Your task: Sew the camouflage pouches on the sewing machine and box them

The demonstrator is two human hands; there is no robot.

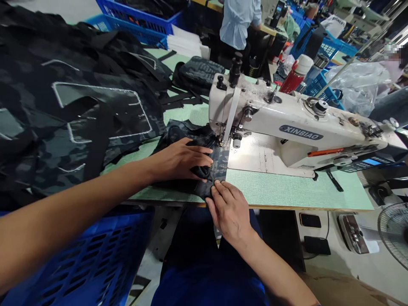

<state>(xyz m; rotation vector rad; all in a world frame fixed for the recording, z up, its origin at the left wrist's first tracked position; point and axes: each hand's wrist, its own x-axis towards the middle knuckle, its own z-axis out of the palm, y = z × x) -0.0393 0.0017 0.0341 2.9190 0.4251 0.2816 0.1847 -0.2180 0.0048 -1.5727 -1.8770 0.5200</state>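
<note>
A dark camouflage fabric piece (219,165) lies under the needle end of the white sewing machine (270,114), its near end reaching the table's front edge. My left hand (183,159) rests on the piece's left side, fingers curled round a bunched black fold. Nearer the front edge, my right hand (231,208) pinches the near end of the same fabric, thumb below and fingers on top. The needle area is partly hidden by the machine head. More of the dark fabric bunches up behind and under my left hand.
A large pile of camouflage pieces (28,97) with black straps covers the table's left. Behind the machine head sits a camouflage pouch (202,70). A blue crate (92,255) stands below left. Black snips (334,182) lie at right, near a fan (395,233). A person (239,21) stands beyond.
</note>
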